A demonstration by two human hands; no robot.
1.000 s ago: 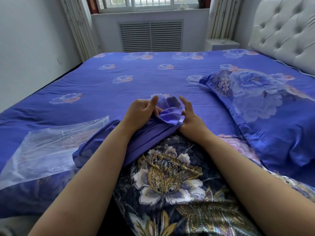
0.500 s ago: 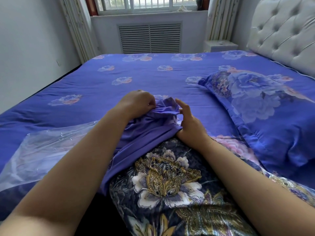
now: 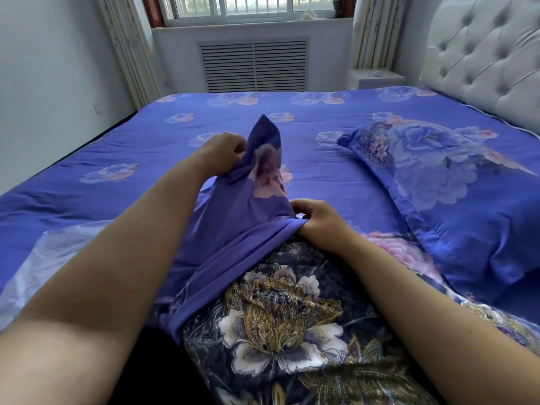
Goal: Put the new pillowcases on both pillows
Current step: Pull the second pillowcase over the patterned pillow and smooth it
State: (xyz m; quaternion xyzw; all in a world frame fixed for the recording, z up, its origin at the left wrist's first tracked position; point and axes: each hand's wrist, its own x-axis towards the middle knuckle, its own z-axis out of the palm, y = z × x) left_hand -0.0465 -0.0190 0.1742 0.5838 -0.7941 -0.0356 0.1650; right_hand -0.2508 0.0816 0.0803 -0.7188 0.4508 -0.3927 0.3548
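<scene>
Head view, left hand: the left hand (image 3: 220, 152) is raised above the bed, fingers curled round a bunched fold of the purple pillowcase (image 3: 242, 217), lifting one corner up into a peak.
Head view, right hand: the right hand (image 3: 317, 222) sits lower and nearer the body, fingers and thumb pinching the pillowcase's gathered edge where it meets the dark pillow.
Pillowcase: stretched between the two hands, its lower length draped under the left forearm and over the near pillow's left side; a pink flower print shows just beyond the right hand's fingers.
Near pillow: the dark floral pillow (image 3: 280, 323) lies under both forearms, uncovered on the part that shows.
Far pillow: a second pillow (image 3: 455, 197) in blue flowered cloth lies to the right of the right hand, near the tufted headboard (image 3: 491, 59).
Open room: the blue flowered bedspread (image 3: 140, 147) runs flat beyond and to the left of the left hand, up to the bed's far edge below the window.
Left of the left forearm: a clear plastic bag (image 3: 55, 258) lies flat on the bed.
Cut off: the near pillow's lower end runs out of the bottom edge; both arms leave the frame.
Hard to make out: the pillowcase's opening is lost in folds, and the lifted corner is blurred.
</scene>
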